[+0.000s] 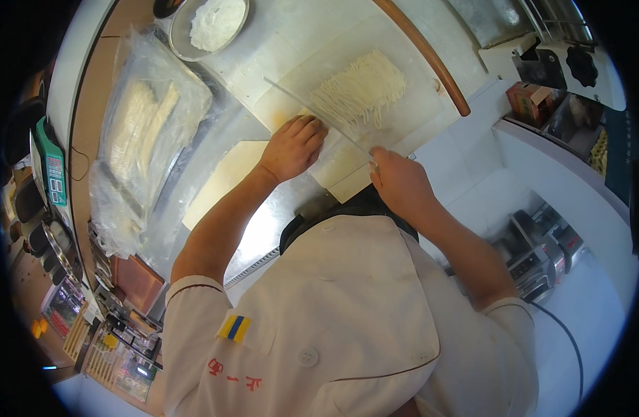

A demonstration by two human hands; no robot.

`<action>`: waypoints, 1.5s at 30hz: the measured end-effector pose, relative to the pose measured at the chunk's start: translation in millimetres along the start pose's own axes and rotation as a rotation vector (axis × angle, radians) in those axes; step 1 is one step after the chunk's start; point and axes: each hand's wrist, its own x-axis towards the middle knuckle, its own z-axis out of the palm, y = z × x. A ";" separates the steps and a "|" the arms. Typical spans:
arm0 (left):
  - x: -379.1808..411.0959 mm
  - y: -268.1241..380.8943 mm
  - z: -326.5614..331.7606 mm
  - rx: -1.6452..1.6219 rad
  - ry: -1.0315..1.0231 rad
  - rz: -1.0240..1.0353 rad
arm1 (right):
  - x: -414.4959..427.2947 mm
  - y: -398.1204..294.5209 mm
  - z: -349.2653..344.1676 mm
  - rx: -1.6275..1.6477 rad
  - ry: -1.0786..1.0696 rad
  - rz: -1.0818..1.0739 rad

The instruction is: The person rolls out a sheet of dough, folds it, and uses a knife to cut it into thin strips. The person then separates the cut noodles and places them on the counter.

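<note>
My right hand (397, 180) is closed around the handle of a long knife (319, 113), whose thin blade runs up and left across the white cutting board (429, 122). On the near side of the blade, my left hand (293, 148) rests with bent fingers, its fingertips close to the blade, on a folded dough sheet (345, 169). Its palm side is hidden, so a firm hold cannot be told. Beyond the blade lies a flat bunch of cut noodles (364, 88) on the board.
Left of the board is a clear plastic bag (142, 130) with pale dough-like pieces. A metal bowl (176, 39) of white powder stands at the top. A wooden rolling pin (426, 52) lies along the far right. A pale flat sheet (225, 174) lies beneath my left forearm.
</note>
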 end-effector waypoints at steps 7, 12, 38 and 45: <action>-1.4 -0.9 2.3 0.004 -0.012 0.016 | 23.0 6.7 25.0 -0.068 0.013 -0.020; -1.2 1.7 0.4 0.009 0.000 0.000 | 55.7 -2.2 22.3 0.074 0.148 -0.069; -9.2 -1.3 -1.0 -0.023 -0.021 0.014 | -9.7 -2.1 -4.4 -0.092 -0.078 0.013; -5.8 2.5 -1.7 -0.024 -0.006 -0.002 | 42.5 3.1 33.5 -0.060 0.063 -0.067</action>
